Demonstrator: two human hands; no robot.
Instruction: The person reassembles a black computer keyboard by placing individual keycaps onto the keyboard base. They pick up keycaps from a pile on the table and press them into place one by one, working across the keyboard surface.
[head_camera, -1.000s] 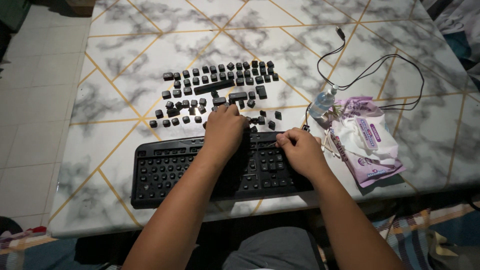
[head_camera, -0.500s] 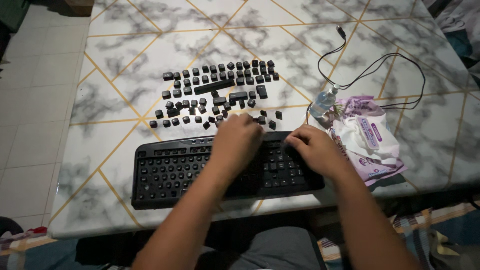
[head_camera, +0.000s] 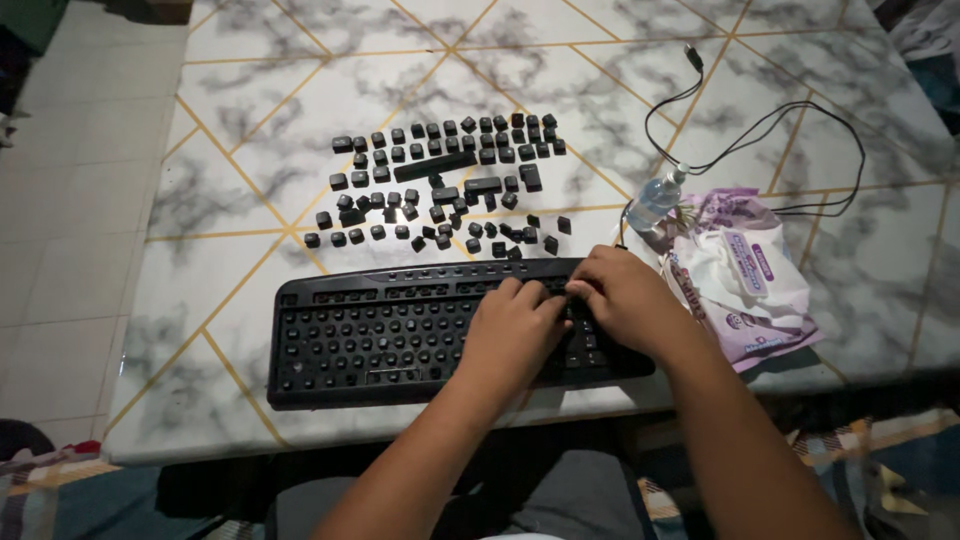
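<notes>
A black keyboard (head_camera: 380, 335) lies near the front edge of the marble-patterned table (head_camera: 240, 290); its keycaps are off and the bare switch wells show. Several loose black keycaps (head_camera: 440, 185) lie in rows just behind it. My left hand (head_camera: 515, 335) rests with bent fingers on the right part of the keyboard. My right hand (head_camera: 625, 300) sits beside it, its fingertips meeting the left hand's fingertips over the keyboard's upper right area. Whether a keycap is between the fingers is hidden.
A small clear spray bottle (head_camera: 655, 200) lies right of the keycaps, next to a purple and white pack of wipes (head_camera: 745, 275). A black cable (head_camera: 780, 120) loops across the table's back right. Tiled floor (head_camera: 70, 200) lies to the left.
My left hand has drawn back from the loose keycaps to the keyboard. Both hands have come together over its right part.
</notes>
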